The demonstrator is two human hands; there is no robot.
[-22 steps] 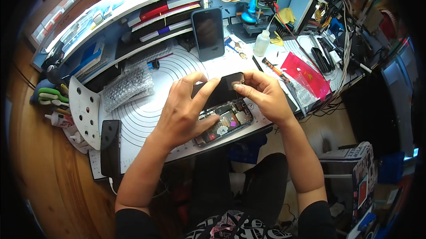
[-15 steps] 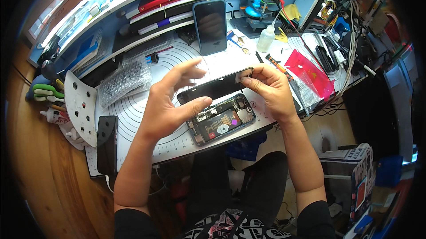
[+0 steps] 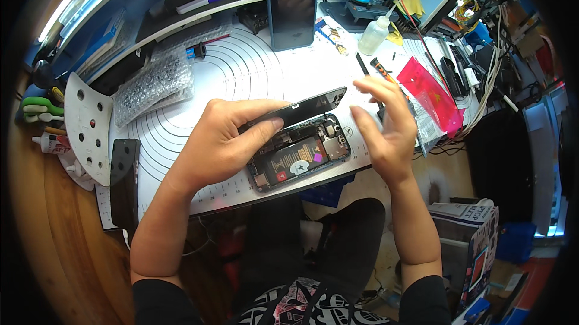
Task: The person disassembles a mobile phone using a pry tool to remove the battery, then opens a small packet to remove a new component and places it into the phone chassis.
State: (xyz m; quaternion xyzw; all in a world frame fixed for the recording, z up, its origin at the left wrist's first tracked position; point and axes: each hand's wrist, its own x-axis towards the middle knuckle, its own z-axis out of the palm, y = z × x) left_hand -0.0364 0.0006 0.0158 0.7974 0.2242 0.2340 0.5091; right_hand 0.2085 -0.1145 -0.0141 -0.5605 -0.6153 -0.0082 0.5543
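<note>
An opened phone body [image 3: 298, 157] lies near the mat's front edge, its battery and circuit parts bare. Above its far side, the phone's dark screen panel [image 3: 313, 105] stands tilted up. My left hand [image 3: 226, 138] grips the panel's left end between thumb and fingers, with some of the fingers hidden behind it. To the right of the panel, my right hand [image 3: 386, 129] is apart from it, thumb and fingers spread, slightly blurred, with nothing visible in them.
A phone in a blue case [image 3: 292, 8] stands at the back. Bubble wrap [image 3: 154, 87] and a dark phone on a cable [image 3: 125, 183] lie left. Right are a screwdriver [image 3: 381, 70], a clear dropper bottle [image 3: 374, 35] and a pink packet [image 3: 428, 93].
My left hand has closed on the panel's left end. My right hand has let go of the right end and moved off to the right. The head view has shifted.
</note>
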